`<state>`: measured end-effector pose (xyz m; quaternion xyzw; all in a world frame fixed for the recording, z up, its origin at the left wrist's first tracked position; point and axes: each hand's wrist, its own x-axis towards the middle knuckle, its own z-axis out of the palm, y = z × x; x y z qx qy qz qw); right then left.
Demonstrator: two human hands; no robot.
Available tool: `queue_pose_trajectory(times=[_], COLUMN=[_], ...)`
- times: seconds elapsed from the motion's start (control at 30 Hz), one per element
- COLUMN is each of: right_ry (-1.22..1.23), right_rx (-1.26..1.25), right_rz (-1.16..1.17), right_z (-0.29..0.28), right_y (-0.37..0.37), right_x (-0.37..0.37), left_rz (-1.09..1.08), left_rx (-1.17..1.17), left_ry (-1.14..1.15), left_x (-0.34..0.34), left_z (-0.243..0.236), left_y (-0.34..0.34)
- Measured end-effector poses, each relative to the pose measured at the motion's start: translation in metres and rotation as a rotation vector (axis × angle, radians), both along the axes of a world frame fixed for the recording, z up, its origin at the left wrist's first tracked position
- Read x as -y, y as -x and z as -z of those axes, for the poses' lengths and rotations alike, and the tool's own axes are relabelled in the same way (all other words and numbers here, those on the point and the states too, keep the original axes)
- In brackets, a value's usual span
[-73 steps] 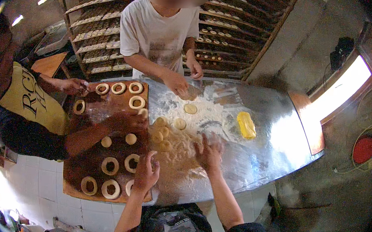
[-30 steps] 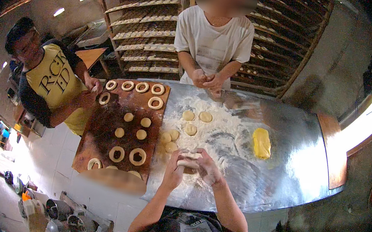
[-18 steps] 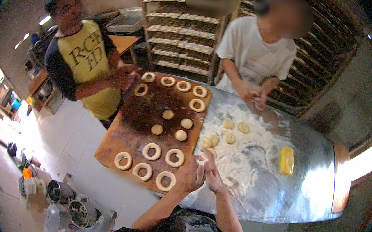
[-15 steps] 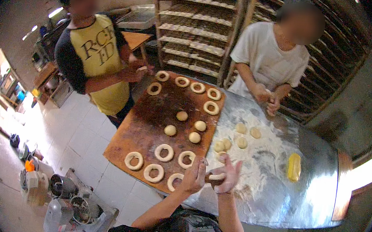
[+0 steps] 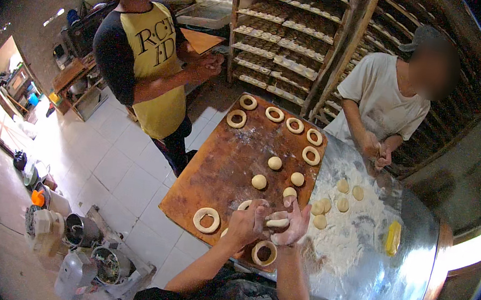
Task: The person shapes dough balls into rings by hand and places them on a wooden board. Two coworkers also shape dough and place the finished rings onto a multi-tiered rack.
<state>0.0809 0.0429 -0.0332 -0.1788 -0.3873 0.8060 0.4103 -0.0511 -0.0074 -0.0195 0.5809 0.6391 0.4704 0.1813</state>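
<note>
My left hand (image 5: 249, 224) is closed on a pale piece of dough (image 5: 275, 223) over the front of a brown wooden board (image 5: 189, 188). My right hand (image 5: 293, 224) grips the same piece, with some fingers raised. The board carries several dough rings (image 5: 206, 219) and round dough balls (image 5: 259, 182); my hands hide part of the rings at the front. Just right of the board, on the floury steel table (image 5: 402, 284), lie several flattened dough rounds (image 5: 358, 193) and a yellow block (image 5: 393, 238).
A co-worker in a yellow shirt (image 5: 151, 105) stands left of the board; another in a white shirt (image 5: 365, 81) works at the table's far side. Shelves of dough trays (image 5: 288, 26) rise behind them. Pots and containers (image 5: 79, 232) sit at lower left, on the tiled floor.
My hands, earlier apart, have come together on the dough and moved over the board. The view has turned left. The yellow-shirted co-worker's hands have withdrawn from the board.
</note>
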Motion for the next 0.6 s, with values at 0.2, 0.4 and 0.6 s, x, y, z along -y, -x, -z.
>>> queue_pose_trajectory(times=[0.2,0.4,0.6], right_ry=[-0.419,-0.364,-0.133], right_rx=[0.167,0.493,0.674], right_rz=[0.0,-0.131,0.008], right_z=[0.003,-0.002,-0.005], right_y=[0.026,0.056,0.096], right_x=[-0.02,-0.028,-0.053], left_rz=[-0.004,-0.011,-0.16], left_rx=[0.06,-0.019,0.068], left_ry=[-0.009,0.184,0.38], left_x=[-0.007,-0.013,-0.044], left_z=[0.009,0.0,-0.013], left_y=[0.03,0.051,0.082])
